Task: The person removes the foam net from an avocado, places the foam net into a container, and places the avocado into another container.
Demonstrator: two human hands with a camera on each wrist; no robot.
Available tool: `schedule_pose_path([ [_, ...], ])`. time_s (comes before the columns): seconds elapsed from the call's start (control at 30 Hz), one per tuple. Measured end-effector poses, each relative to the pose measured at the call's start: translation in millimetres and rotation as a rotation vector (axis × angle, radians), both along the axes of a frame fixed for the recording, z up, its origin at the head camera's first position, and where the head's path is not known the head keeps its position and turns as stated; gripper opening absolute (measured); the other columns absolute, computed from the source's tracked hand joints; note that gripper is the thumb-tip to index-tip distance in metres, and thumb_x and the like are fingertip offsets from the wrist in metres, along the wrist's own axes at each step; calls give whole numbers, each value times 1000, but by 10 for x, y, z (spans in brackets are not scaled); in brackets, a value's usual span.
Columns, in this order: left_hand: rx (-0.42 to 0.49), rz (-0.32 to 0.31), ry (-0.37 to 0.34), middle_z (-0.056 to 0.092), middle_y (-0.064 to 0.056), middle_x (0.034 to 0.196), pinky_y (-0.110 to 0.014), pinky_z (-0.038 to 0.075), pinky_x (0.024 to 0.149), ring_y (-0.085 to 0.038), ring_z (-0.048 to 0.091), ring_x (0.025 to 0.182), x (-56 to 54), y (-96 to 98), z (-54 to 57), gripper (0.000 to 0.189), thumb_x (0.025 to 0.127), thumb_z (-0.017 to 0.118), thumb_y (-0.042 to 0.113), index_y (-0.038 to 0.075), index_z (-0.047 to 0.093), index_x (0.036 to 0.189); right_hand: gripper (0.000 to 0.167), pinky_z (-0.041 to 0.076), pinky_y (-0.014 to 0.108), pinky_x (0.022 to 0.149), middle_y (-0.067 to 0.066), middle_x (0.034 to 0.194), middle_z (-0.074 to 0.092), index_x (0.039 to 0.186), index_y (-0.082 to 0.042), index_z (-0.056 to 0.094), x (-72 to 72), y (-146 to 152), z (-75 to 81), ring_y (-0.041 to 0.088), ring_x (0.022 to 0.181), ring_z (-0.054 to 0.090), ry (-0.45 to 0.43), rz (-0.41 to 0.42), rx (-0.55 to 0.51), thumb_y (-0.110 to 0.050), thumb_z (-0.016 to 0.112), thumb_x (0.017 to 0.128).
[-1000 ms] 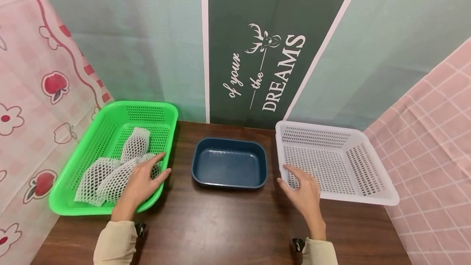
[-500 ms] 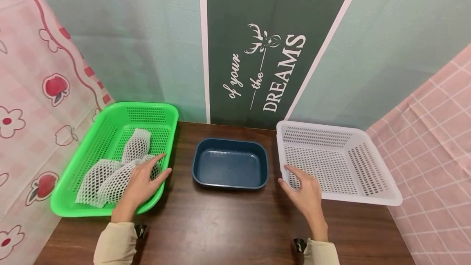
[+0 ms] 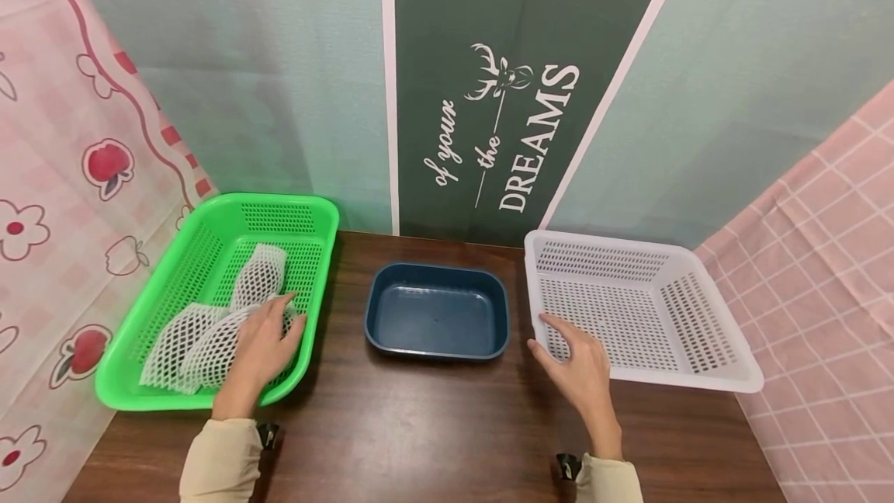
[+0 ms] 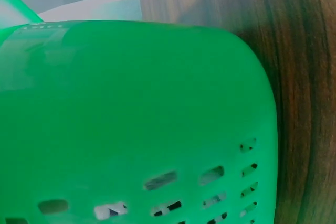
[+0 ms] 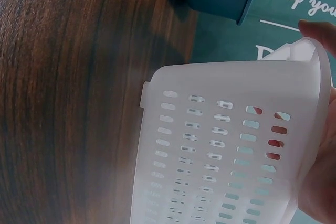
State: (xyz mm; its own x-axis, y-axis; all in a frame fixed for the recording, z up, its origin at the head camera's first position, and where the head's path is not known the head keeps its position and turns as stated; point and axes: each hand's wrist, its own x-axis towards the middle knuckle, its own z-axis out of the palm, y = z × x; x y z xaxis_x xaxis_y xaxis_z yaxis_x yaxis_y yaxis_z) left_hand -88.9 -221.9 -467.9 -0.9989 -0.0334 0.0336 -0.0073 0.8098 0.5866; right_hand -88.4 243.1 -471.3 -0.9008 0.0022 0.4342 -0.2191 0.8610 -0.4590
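In the head view, a green plastic basket [image 3: 303,278] stands at the left with several white foam fruit nets [image 3: 260,274] lying in it. My left hand [image 3: 260,344] is over the nets nearest the basket's right side, fingers loosely spread; it partly hides one net, and contact is unclear. Only the outer wall of the green basket [image 4: 142,103] shows in the left wrist view, not the hand. At the right, my right hand [image 3: 576,363] lies across the near left corner of a white basket [image 3: 680,375], thumb outside and apart from the index finger.
A dark blue plastic tub [image 3: 436,317] stands between the baskets on the brown wooden table [image 3: 419,425]. Behind rises a green printed cloth [image 3: 314,84]. Pink patterned cloths hang at the left [image 3: 63,254] and right [image 3: 831,270].
My left hand has moved slightly left, away from the green basket's right rim and further over the foam nets. My right hand stays on the white basket's corner.
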Motion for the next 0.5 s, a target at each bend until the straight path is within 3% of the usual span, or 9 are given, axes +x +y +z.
schedule_pose_path([
  [0.3,-95,24,-40,26,-41,149,-70,21,110,-58,25,137,6,-1,-35,62,95,60,16,-6,34,147,43,48,51,86,13,120,72,118,-17,73,-6,-5,-21,36,108,68,1,-5,-1,-30,81,78],
  [0.5,-107,34,-98,20,-42,150,-71,20,110,-60,21,137,13,-3,-49,78,87,69,10,-9,25,148,43,46,53,89,13,121,71,118,-17,73,2,-7,-26,37,110,67,-11,-17,-3,-29,81,78],
])
